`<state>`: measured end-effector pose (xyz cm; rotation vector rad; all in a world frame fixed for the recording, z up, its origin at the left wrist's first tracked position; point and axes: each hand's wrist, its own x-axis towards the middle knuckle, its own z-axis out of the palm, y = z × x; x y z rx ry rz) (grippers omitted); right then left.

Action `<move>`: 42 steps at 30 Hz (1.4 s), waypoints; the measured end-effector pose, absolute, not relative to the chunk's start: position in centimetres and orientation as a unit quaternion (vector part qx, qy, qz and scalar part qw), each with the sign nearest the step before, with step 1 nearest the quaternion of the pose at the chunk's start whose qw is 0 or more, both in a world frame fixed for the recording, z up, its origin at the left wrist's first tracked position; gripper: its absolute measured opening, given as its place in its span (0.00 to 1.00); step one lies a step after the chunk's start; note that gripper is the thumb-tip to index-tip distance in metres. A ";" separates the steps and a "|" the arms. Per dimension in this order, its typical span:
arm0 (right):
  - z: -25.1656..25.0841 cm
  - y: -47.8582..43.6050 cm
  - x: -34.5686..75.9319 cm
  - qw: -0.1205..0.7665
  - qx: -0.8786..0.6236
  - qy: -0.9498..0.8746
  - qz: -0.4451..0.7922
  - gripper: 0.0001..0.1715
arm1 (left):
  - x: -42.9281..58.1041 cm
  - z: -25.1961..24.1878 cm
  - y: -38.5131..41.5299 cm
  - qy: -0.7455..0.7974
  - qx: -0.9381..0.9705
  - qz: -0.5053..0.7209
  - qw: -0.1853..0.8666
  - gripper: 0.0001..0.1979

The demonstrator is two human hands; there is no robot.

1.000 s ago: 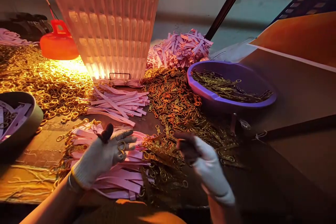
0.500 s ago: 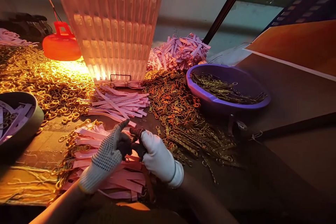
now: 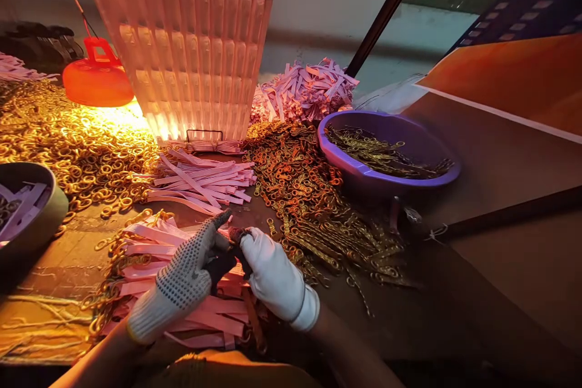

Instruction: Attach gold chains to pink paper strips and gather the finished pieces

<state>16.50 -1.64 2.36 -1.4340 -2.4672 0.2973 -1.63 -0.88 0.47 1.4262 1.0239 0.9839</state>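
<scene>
White-gloved hands (image 3: 284, 279), two, above one pink-strap pile (image 3: 222, 306)

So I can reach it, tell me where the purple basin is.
In the head view, the purple basin is right of centre, beyond the right hand, beside the darker heap of metal pieces.

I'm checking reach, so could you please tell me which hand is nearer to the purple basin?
The right hand: it is below and left of the purple basin in the picture; the left hand is farther left.
</scene>
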 end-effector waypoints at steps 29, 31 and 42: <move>0.2 -1.0 18.1 0.297 -0.524 -0.787 0.132 0.07 | 0.5 2.0 3.3 0.473 0.484 0.367 0.638 0.17; 0.5 -0.6 19.0 0.333 -0.527 -0.761 0.179 0.09 | 0.0 1.0 6.3 0.499 0.666 0.278 0.479 0.14; 0.9 -1.1 19.9 0.431 -0.456 -0.715 0.309 0.08 | -0.7 -3.4 12.1 0.541 0.777 0.190 0.260 0.07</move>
